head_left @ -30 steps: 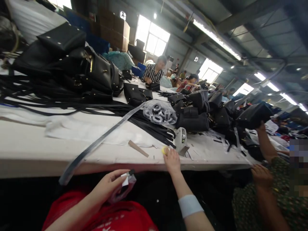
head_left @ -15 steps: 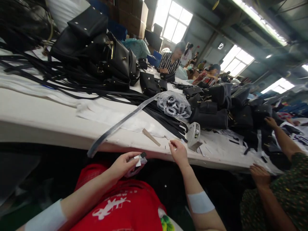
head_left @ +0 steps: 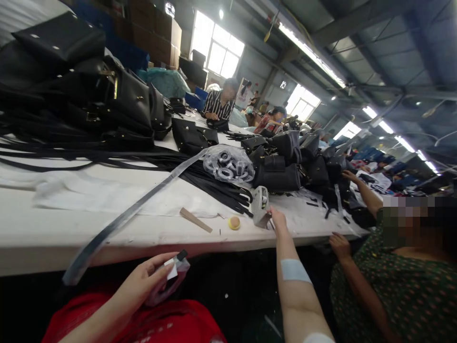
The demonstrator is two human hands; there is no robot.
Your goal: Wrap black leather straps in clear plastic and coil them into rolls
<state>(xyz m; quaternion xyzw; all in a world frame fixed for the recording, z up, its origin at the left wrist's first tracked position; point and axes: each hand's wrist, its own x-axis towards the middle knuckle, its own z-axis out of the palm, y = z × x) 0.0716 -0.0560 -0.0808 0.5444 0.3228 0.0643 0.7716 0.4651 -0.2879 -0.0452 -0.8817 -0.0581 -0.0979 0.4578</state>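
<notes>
In the head view, my left hand (head_left: 143,281) is closed around a small plastic-wrapped piece (head_left: 173,276) with a black end and a white tab under my thumb, held over my lap below the table edge. My right arm reaches out over the table. The fingers of my right hand (head_left: 278,220) are bent together at the lower front of a pale tape dispenser (head_left: 260,205); what they pinch is too small to make out. Left of the dispenser sits a small round tan thing with a yellow rim (head_left: 234,223). A flat brown strip (head_left: 195,220) lies farther left.
A long plastic-covered strap (head_left: 132,202) crosses the white table (head_left: 143,234) and hangs over its edge. Beyond are black straps (head_left: 217,188), a clear bag of rings (head_left: 228,164) and black handbags (head_left: 128,100). At right, a co-worker's hand (head_left: 341,245) rests by the edge.
My right hand has moved right and forward to the tape dispenser, and the round yellow-rimmed thing now shows. My left hand keeps its hold. The view has swung right.
</notes>
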